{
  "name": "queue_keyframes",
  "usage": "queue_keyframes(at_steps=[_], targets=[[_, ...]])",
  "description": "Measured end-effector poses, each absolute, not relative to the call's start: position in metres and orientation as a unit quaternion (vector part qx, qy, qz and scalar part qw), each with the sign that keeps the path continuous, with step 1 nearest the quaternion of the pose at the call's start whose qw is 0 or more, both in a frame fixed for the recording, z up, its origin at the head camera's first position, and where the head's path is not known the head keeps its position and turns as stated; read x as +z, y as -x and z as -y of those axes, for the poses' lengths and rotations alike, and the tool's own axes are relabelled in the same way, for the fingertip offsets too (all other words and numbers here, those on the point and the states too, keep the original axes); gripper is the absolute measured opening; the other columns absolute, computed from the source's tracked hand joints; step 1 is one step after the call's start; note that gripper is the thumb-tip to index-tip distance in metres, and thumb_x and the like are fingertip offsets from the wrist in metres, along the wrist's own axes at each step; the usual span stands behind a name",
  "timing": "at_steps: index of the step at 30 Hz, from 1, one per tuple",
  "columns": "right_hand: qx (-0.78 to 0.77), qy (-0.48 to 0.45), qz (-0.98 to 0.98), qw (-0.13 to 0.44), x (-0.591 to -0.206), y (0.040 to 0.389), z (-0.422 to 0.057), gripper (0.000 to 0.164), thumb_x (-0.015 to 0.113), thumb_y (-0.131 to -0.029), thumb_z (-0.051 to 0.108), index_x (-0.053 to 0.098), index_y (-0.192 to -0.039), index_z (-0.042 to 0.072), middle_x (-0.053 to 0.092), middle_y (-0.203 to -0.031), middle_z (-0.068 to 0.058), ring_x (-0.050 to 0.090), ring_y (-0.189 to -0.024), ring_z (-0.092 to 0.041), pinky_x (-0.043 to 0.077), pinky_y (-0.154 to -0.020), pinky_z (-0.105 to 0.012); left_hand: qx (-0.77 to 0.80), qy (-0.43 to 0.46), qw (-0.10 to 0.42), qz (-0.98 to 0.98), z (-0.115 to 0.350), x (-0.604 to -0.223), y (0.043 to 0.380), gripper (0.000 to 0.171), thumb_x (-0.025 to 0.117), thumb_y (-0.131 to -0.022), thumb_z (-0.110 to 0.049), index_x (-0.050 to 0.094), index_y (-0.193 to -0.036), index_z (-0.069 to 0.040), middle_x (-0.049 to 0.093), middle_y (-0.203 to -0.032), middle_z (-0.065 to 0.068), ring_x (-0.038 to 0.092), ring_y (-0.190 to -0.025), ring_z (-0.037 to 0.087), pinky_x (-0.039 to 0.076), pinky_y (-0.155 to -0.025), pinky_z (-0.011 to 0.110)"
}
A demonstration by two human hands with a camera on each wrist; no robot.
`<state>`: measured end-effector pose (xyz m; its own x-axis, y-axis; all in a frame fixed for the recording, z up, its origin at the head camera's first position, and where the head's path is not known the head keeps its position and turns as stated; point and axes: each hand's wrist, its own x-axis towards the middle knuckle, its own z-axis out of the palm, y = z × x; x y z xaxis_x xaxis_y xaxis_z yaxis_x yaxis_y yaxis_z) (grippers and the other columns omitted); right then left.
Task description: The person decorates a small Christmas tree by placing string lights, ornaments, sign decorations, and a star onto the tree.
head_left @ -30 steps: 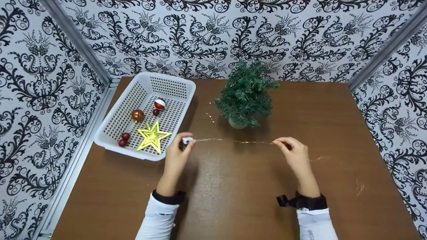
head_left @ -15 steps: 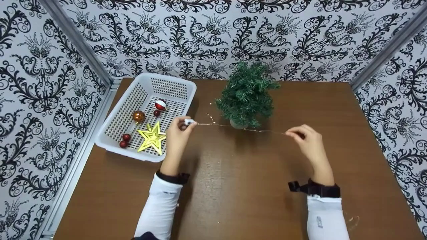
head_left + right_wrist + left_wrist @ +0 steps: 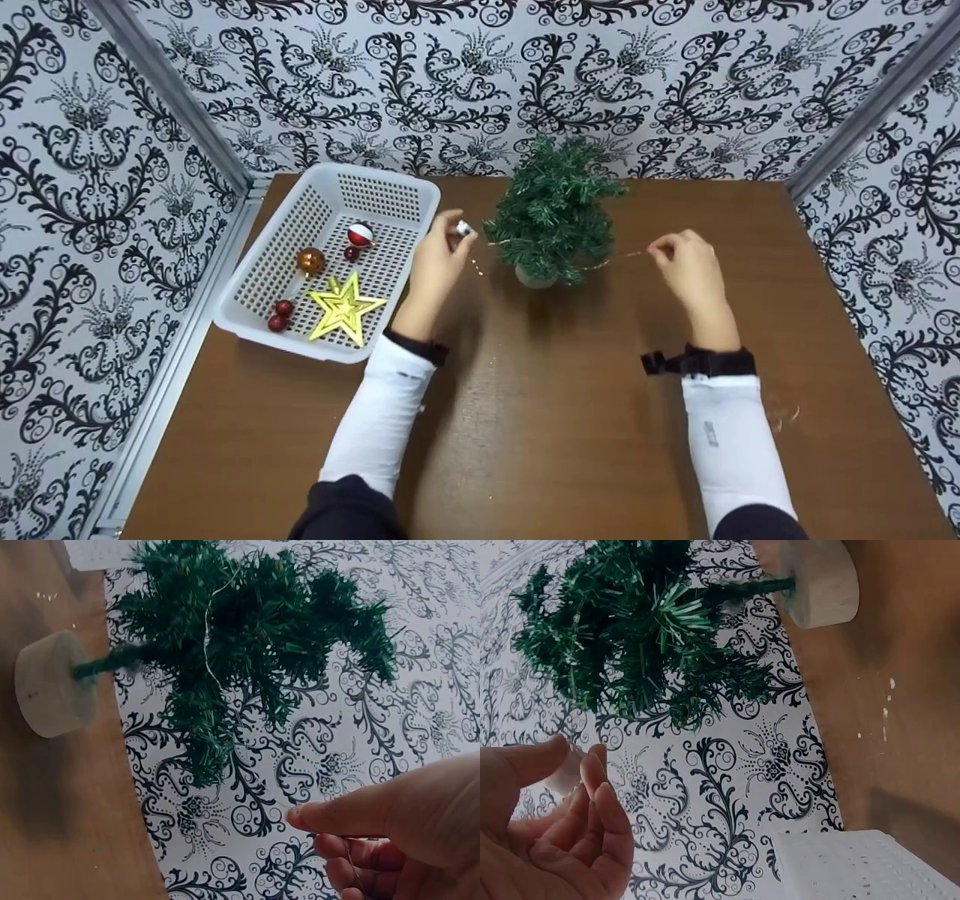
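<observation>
A small green artificial Christmas tree (image 3: 559, 210) on a pale round base (image 3: 54, 682) stands toward the back of the table. My left hand (image 3: 439, 259), left of the tree, pinches a small white battery box (image 3: 463, 227) at the end of a thin wire string of lights (image 3: 611, 260). To the tree's right, my right hand (image 3: 691, 271) pinches the wire between thumb and forefinger. Between the hands the wire runs across the front of the branches, as the right wrist view shows. In the left wrist view the fingers mostly cover the box.
A white perforated basket (image 3: 259, 259) at the left holds a yellow star (image 3: 345, 307), an orange bauble (image 3: 310, 261), a red-and-white bauble (image 3: 360, 235) and several small red balls (image 3: 277, 322). Patterned walls (image 3: 480, 82) enclose the brown table (image 3: 570, 420).
Both hands have moved away from me toward the tree, the left also rightward. The stretched wire has gone from in front of the tree to against its branches.
</observation>
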<state>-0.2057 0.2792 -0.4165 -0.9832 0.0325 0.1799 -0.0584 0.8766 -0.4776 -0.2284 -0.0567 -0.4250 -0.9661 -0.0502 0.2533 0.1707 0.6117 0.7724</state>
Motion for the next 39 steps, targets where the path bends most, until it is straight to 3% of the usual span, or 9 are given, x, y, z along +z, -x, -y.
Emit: queue_keyframes(at_steps=[6,17,27,37,39], targets=[[0.225,-0.005,0.97,0.095,-0.399,0.221,-0.273,0.02,0.056,-0.091,0.011,0.067,-0.098,-0.004,0.058,-0.102,-0.025,0.054,-0.097,-0.042,0.042,-0.089,-0.054,-0.441,0.035,0.105,0.891,0.05,-0.422,0.245,0.03,0.067,-0.087,-0.024,0.058,-0.107,-0.004,0.07,-0.095,0.01,0.065,-0.084,0.021,0.052,-0.077,0.031],[0.184,-0.008,0.979,0.082,-0.367,0.246,-0.255,0.02,0.054,-0.093,0.013,0.065,-0.103,-0.001,0.058,-0.108,-0.023,0.056,-0.098,-0.044,0.046,-0.084,-0.055,-0.375,0.036,0.072,0.923,0.049,-0.417,0.268,0.03,0.067,-0.087,-0.022,0.066,-0.115,-0.011,0.068,-0.089,0.008,0.062,-0.083,0.022,0.05,-0.077,0.035],[0.253,0.035,0.965,0.05,-0.363,0.274,-0.249,0.026,0.051,-0.096,0.02,0.064,-0.11,0.003,0.063,-0.112,-0.02,0.059,-0.091,-0.035,0.049,-0.075,-0.046,-0.488,-0.018,0.06,0.87,0.036,-0.427,0.287,0.028,0.064,-0.088,-0.022,0.068,-0.108,-0.002,0.069,-0.095,0.013,0.061,-0.086,0.022,0.049,-0.08,0.032],[0.27,0.021,0.963,0.006,-0.368,0.3,-0.242,0.027,0.049,-0.097,0.015,0.061,-0.115,-0.001,0.06,-0.119,-0.021,0.057,-0.106,-0.036,0.047,-0.091,-0.047,-0.51,-0.034,0.093,0.854,0.014,-0.43,0.291,0.031,0.064,-0.088,-0.034,0.071,-0.107,-0.011,0.072,-0.096,0.007,0.065,-0.087,0.018,0.05,-0.079,0.031],[0.283,0.011,0.959,-0.003,-0.368,0.302,-0.242,0.026,0.048,-0.096,0.005,0.06,-0.118,-0.002,0.058,-0.121,-0.023,0.054,-0.111,-0.038,0.045,-0.096,-0.047,-0.51,-0.035,0.116,0.852,0.01,-0.43,0.291,0.031,0.065,-0.087,-0.036,0.071,-0.107,-0.013,0.071,-0.094,0.006,0.064,-0.085,0.018,0.05,-0.078,0.031]])
